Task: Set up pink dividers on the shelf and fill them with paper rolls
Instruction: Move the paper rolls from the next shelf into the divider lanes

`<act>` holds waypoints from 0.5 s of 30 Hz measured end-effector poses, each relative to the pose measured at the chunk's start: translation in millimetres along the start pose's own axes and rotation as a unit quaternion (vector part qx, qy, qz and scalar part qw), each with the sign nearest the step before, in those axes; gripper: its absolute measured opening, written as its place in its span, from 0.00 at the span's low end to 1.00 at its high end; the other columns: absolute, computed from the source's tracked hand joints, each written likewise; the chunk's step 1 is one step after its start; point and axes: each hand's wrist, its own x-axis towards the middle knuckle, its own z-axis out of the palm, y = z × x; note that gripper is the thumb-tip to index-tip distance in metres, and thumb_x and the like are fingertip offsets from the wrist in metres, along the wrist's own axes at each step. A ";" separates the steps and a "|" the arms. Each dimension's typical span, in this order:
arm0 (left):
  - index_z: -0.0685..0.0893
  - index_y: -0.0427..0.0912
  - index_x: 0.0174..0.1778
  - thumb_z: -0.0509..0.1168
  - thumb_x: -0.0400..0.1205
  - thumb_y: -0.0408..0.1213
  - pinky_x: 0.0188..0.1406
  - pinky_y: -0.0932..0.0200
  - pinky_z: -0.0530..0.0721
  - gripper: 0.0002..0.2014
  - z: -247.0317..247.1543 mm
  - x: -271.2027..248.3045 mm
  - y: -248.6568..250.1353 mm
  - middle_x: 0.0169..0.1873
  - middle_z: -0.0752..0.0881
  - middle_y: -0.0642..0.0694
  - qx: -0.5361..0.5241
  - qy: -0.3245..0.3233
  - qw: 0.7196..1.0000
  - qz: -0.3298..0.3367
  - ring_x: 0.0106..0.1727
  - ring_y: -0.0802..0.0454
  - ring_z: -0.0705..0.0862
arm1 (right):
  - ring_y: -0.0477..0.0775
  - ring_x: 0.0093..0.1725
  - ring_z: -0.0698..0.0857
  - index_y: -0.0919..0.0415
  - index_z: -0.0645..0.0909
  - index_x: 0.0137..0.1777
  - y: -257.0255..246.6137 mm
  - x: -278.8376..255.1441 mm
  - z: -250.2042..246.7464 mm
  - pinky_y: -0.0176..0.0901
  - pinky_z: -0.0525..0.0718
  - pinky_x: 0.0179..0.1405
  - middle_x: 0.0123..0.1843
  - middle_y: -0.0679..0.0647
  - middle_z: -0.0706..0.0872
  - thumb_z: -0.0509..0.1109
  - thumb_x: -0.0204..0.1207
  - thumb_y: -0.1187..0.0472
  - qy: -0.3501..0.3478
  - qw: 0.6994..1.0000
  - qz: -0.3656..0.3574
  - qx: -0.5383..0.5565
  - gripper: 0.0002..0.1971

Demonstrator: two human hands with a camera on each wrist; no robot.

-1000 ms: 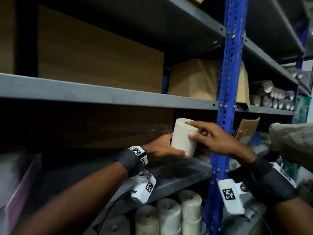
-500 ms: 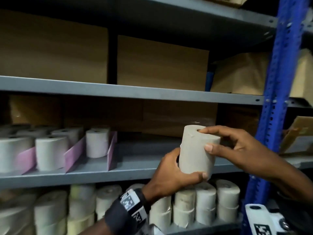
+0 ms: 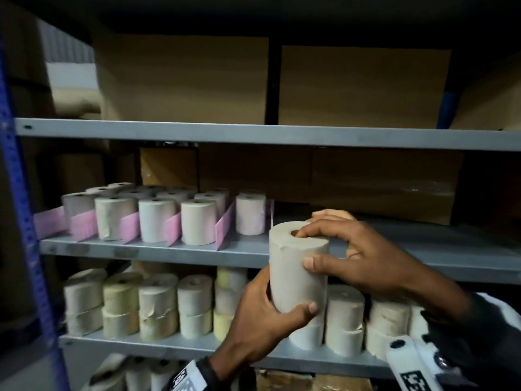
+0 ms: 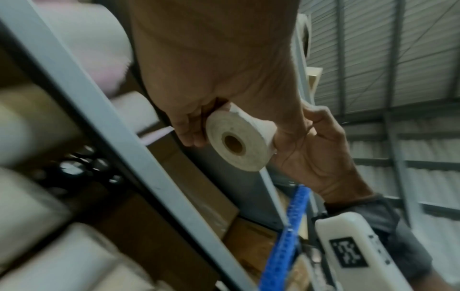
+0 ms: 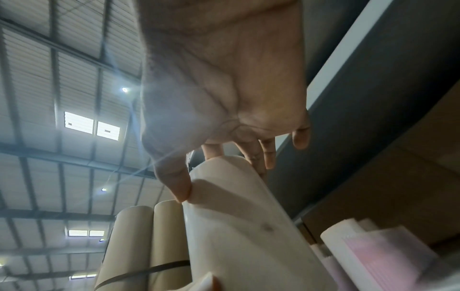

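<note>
Roll (image 3: 297, 266) clamped by both hands' fingers (image 3: 315, 261) — bare shelf (image 3: 423, 258) right of last divider (image 3: 225, 230)

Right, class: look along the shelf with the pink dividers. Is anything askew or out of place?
The dividers lean at a slant instead of standing straight. The last bay holds only one roll. Otherwise nothing stands out; both hands hold another roll.
</note>
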 end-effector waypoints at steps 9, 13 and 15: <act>0.80 0.51 0.74 0.79 0.77 0.41 0.65 0.47 0.85 0.28 -85.5 -5.7 -40.5 0.65 0.88 0.55 0.226 0.152 0.962 -0.001 0.66 0.56 0.86 | 0.44 0.76 0.62 0.36 0.80 0.65 11.6 87.3 89.8 0.59 0.62 0.74 0.66 0.38 0.79 0.66 0.62 0.30 0.016 0.997 0.046 -0.059 0.30; 0.72 0.44 0.82 0.74 0.81 0.42 0.76 0.48 0.77 0.33 -91.7 2.1 -46.3 0.77 0.78 0.48 0.332 0.165 0.928 0.028 0.77 0.51 0.77 | 0.44 0.74 0.62 0.33 0.79 0.64 23.6 118.3 111.2 0.46 0.50 0.54 0.65 0.37 0.81 0.62 0.61 0.28 0.064 0.990 0.082 -0.093 0.30; 0.67 0.44 0.85 0.71 0.81 0.47 0.84 0.57 0.66 0.37 -87.6 4.1 -48.3 0.84 0.68 0.47 0.376 0.108 0.919 0.056 0.85 0.52 0.66 | 0.45 0.74 0.61 0.32 0.79 0.64 29.4 130.9 116.1 0.45 0.49 0.52 0.64 0.38 0.81 0.61 0.60 0.27 0.073 0.986 0.102 -0.114 0.30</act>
